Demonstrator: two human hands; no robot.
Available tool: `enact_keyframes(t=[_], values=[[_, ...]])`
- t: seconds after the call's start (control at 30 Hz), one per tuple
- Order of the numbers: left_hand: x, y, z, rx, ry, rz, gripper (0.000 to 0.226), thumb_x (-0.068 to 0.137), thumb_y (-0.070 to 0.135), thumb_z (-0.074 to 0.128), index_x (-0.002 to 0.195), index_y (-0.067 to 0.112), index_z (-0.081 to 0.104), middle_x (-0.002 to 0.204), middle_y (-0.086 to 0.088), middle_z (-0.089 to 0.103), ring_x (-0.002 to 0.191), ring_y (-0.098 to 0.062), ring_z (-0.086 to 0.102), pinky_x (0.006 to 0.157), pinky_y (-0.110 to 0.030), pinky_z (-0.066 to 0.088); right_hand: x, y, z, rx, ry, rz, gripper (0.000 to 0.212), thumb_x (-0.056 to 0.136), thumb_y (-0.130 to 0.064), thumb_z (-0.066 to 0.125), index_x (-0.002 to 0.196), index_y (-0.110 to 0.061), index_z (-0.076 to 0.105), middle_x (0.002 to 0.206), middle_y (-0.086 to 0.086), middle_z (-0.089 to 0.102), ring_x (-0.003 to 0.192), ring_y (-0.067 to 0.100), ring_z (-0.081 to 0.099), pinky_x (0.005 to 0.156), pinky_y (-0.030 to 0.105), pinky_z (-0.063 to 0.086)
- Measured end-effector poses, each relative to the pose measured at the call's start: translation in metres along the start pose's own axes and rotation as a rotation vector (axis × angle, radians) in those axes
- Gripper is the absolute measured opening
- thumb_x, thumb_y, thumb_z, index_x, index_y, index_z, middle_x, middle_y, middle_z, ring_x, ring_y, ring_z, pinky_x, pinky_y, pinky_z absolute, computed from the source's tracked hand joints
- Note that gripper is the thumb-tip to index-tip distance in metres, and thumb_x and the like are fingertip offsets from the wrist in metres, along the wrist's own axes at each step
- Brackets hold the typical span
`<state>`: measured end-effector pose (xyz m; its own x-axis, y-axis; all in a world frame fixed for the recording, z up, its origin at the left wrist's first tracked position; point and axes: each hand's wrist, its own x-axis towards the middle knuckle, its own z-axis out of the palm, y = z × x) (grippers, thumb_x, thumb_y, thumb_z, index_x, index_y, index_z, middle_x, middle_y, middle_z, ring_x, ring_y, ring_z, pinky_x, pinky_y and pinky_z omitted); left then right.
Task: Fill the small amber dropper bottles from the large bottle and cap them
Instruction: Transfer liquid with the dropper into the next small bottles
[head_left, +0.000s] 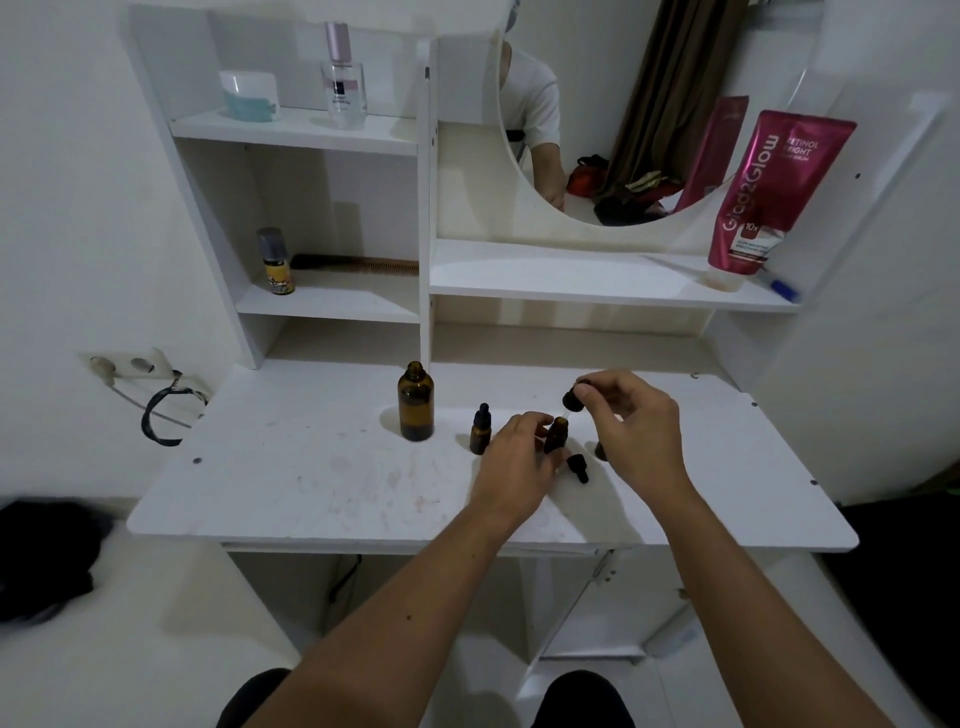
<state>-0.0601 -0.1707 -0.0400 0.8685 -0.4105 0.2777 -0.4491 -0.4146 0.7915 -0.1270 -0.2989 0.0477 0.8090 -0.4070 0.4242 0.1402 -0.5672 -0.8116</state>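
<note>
We count one large amber bottle (415, 402), uncapped and upright on the white surface (311, 483). Just right of it stands one small capped dropper bottle (480, 431). A second small bottle (557, 434) is tilted and open, held between the fingers of our left hand (514, 462). Our right hand (631, 421) pinches a black dropper cap (573, 399) just above that bottle's mouth. Another loose black cap (578, 466) lies on the surface between our hands. Something dark sits partly hidden behind the right hand; we cannot tell what. On the shelf, one pink tube (769, 197) reads "Glad2Glow" and "Retinol Bright".
</note>
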Motion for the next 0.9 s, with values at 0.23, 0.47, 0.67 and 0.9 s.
enact_keyframes(t=[0.23, 0.47, 0.67, 0.9], values=[[-0.0003, -0.0035, 0.0009, -0.015, 0.011, 0.008, 0.022, 0.098, 0.028, 0.067, 0.118, 0.02, 0.064, 0.114, 0.007, 0.067, 0.104, -0.008, 0.063, 0.095, -0.032, 0.054, 0.0001, -0.0015, 0.0069, -0.021, 0.019, 0.0, 0.013, 0.095, -0.009, 0.068, 0.088, -0.018, 0.074, 0.08, -0.01, 0.077, 0.083, 0.006, 0.073, 0.072, 0.03, 0.059], [-0.0021, -0.0008, -0.0008, 0.021, 0.009, 0.01, 0.023, 0.099, 0.028, 0.065, 0.12, 0.019, 0.064, 0.117, 0.005, 0.066, 0.106, -0.01, 0.061, 0.096, -0.029, 0.053, 0.0008, -0.0017, 0.0012, 0.007, -0.018, 0.077, 0.01, 0.097, -0.016, 0.068, 0.101, -0.021, 0.075, 0.085, -0.011, 0.078, 0.088, 0.006, 0.074, 0.075, 0.04, 0.062], [-0.0043, -0.0003, -0.0007, 0.033, 0.018, 0.032, 0.021, 0.1, 0.027, 0.064, 0.119, 0.019, 0.064, 0.116, 0.004, 0.067, 0.105, -0.011, 0.062, 0.095, -0.031, 0.054, -0.0032, -0.0042, 0.0049, -0.04, 0.006, 0.024, 0.013, 0.094, -0.009, 0.07, 0.088, -0.019, 0.076, 0.08, -0.012, 0.077, 0.083, 0.005, 0.073, 0.072, 0.034, 0.06], [-0.0054, -0.0016, -0.0009, 0.045, 0.018, 0.018, 0.029, 0.102, 0.033, 0.061, 0.128, 0.022, 0.061, 0.123, 0.005, 0.066, 0.111, -0.01, 0.063, 0.099, -0.031, 0.053, -0.0049, -0.0053, 0.0056, -0.034, -0.017, 0.048, 0.011, 0.097, -0.011, 0.067, 0.099, -0.018, 0.075, 0.083, -0.01, 0.078, 0.084, 0.004, 0.074, 0.072, 0.034, 0.06]])
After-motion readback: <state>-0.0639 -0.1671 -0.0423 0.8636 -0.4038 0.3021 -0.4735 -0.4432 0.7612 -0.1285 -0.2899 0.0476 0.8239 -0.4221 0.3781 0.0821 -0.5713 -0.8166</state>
